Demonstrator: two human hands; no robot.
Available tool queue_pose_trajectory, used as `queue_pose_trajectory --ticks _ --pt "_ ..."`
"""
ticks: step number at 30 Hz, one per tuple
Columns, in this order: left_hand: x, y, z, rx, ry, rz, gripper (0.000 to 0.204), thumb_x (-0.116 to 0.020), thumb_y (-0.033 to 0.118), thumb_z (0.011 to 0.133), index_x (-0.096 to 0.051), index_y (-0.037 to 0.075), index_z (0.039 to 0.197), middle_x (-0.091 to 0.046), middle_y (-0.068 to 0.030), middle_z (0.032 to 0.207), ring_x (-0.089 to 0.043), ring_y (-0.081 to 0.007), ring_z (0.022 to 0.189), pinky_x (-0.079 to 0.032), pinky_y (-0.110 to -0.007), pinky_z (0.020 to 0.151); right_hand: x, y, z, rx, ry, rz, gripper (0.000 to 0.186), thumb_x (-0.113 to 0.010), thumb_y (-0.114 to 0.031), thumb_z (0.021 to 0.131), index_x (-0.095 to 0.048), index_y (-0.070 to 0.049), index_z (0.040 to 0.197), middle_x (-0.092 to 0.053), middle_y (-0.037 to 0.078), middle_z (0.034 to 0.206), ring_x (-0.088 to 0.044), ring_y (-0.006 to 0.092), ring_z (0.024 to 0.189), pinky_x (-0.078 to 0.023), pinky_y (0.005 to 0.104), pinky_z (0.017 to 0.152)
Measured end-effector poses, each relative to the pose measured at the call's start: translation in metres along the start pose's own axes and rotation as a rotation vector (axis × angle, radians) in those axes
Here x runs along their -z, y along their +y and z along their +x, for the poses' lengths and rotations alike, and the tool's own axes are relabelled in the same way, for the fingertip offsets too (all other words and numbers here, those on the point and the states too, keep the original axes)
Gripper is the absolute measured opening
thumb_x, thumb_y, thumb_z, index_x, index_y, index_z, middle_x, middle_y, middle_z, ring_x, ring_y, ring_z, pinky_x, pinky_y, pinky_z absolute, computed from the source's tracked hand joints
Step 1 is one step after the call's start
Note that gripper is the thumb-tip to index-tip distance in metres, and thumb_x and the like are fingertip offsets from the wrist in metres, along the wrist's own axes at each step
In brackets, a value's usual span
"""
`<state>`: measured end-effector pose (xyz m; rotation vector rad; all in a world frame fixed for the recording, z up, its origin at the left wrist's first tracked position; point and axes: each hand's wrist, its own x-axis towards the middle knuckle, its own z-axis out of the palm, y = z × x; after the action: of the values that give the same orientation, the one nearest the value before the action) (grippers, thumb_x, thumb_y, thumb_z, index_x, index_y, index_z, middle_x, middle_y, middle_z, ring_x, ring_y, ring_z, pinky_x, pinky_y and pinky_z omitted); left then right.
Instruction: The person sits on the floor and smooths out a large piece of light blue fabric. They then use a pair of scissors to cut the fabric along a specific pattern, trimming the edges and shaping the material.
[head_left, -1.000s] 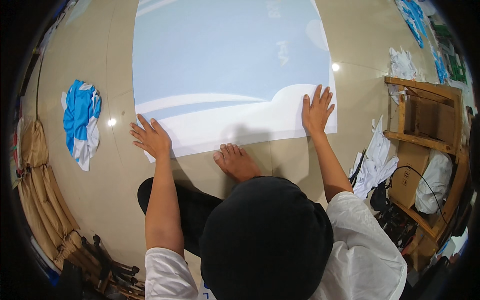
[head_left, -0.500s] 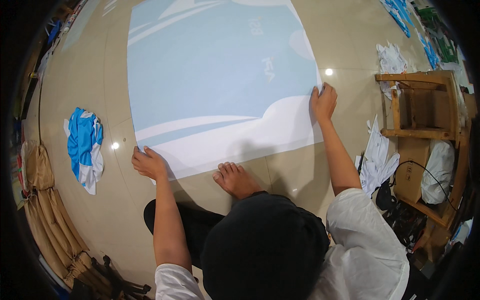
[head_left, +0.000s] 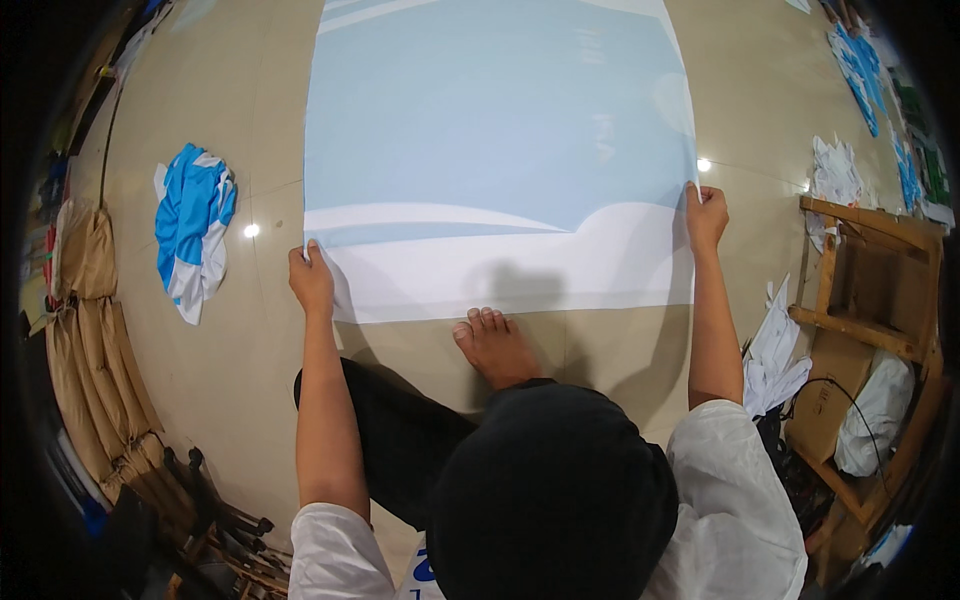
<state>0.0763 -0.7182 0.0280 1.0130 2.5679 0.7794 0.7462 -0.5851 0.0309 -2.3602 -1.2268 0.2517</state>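
Note:
A wide pale-blue printed sheet (head_left: pixel 470 130), with curved white bands and a white border on the near end, stretches out in front of me. My left hand (head_left: pixel 308 270) pinches its left edge close to the near corner. My right hand (head_left: pixel 705 210) grips the right edge somewhat farther up, with thumb and fingers closed on it. My bare foot (head_left: pixel 492 350) rests on the floor just below the near edge, beside my bent dark-clothed leg (head_left: pixel 380 440).
Crumpled blue-and-white fabric (head_left: pixel 192 230) lies on the tiled floor to the left, near rolled brown bundles (head_left: pixel 95 390). At right stand a wooden frame (head_left: pixel 868 330), a cardboard box (head_left: pixel 825 385) and a white bag (head_left: pixel 875 410), with white scraps (head_left: pixel 770 355) and more blue fabric (head_left: pixel 858 75).
My hands were spread flat on the sheet; they now pinch its two side edges. Over the last half second both hands and the sheet have shifted, the near edge becoming more level.

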Motion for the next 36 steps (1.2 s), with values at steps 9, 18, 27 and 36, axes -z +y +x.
queue_pose_trajectory --ticks 9,18,27,36 --pt "0.002 0.005 -0.005 -0.004 0.020 0.092 0.038 -0.056 0.038 0.111 -0.063 0.002 0.105 -0.075 -0.0208 0.097 -0.070 -0.0425 0.089 -0.054 -0.050 0.082 0.016 0.017 -0.039 0.009 0.045 -0.115 0.041 -0.063 -0.039 0.106 -0.061 -0.005 0.128 -0.077 0.023 0.106 -0.074 0.0440 0.099 -0.057 0.0517 0.086" --pt "0.005 0.013 -0.007 0.066 0.009 0.209 0.038 -0.050 0.041 0.113 -0.064 0.006 0.110 -0.077 -0.0194 0.101 -0.072 -0.0428 0.095 -0.055 -0.053 0.082 0.020 0.020 -0.046 0.021 0.063 -0.142 0.035 -0.060 -0.036 0.109 -0.060 -0.007 0.128 -0.077 0.020 0.097 -0.074 0.0427 0.091 -0.056 0.0523 0.081" --pt "0.010 0.005 -0.010 0.064 0.013 0.220 0.038 -0.051 0.042 0.112 -0.064 0.006 0.111 -0.077 -0.0179 0.099 -0.072 -0.0418 0.094 -0.055 -0.052 0.082 0.026 0.019 -0.054 0.005 0.054 -0.130 0.041 -0.057 -0.042 0.108 -0.062 -0.005 0.125 -0.076 0.021 0.093 -0.074 0.0426 0.089 -0.055 0.0530 0.081" --pt "0.009 -0.002 -0.007 0.037 0.027 0.239 0.037 -0.049 0.042 0.113 -0.062 0.007 0.111 -0.077 -0.0186 0.099 -0.073 -0.0426 0.093 -0.056 -0.052 0.080 0.030 0.041 -0.075 0.059 0.075 -0.103 0.035 -0.060 -0.037 0.108 -0.063 -0.005 0.123 -0.076 0.020 0.089 -0.074 0.0414 0.085 -0.056 0.0507 0.077"
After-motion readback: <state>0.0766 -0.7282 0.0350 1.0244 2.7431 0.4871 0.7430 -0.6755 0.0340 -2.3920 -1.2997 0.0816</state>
